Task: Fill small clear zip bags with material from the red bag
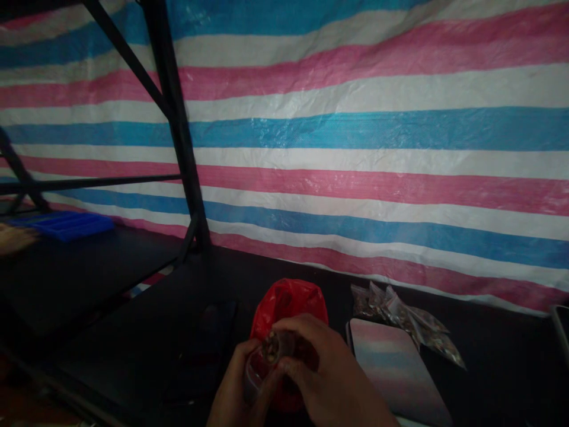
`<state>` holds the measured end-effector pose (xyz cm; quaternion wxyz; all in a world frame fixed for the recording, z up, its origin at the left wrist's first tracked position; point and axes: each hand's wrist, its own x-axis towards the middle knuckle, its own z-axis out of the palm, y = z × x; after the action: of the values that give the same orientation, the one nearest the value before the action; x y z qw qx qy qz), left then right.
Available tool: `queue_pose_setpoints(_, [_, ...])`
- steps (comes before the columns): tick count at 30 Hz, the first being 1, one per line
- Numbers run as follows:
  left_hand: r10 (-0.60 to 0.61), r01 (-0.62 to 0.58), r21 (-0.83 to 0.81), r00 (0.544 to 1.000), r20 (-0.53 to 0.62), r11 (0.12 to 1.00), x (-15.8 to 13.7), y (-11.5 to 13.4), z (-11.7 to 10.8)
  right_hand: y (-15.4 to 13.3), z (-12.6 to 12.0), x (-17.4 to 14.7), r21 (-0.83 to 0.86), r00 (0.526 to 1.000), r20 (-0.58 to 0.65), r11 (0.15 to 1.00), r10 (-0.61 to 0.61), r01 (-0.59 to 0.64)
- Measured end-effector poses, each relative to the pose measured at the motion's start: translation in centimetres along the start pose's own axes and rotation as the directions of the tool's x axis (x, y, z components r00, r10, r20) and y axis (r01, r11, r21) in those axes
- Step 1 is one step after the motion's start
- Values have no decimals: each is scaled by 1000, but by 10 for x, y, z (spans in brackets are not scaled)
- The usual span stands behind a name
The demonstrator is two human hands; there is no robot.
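Note:
Low in the middle of the view, my right hand [326, 370] grips a small clear cup [285, 344] between thumb and fingers. The cup lies tilted, its mouth to the left, with small brownish bits showing in it. My left hand [235, 385] is closed around a small clear zip bag [252, 379], right below the cup's mouth. Cup and bag are very close; whether they touch I cannot tell. Behind and below both hands stands an open red plastic bag [288, 296], its inside mostly hidden by my hands.
Several filled zip bags [402, 317] lie right of the red bag, beyond a shiny flat rounded panel [395, 362]. A dark flat object [213, 326] sits on the left. A black frame post [178, 130] rises before striped sheeting [355, 130]. Far left are a blue tray [73, 224] and another person's blurred hand [18, 238].

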<state>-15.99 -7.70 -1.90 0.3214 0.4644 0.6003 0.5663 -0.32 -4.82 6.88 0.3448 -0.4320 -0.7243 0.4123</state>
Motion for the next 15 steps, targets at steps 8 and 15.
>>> queue_pose_setpoints(8, [9, -4, -60, 997, 72, 998, 1, -2, 3, -13, 4, -2, -387, 974, 219, 910, -64, 147])
queue_pose_setpoints(15, [-35, 50, -77, 982, 187, 996, 4, -1, -1, -13, 5, -4, -390, 967, 196, 893, -160, 227])
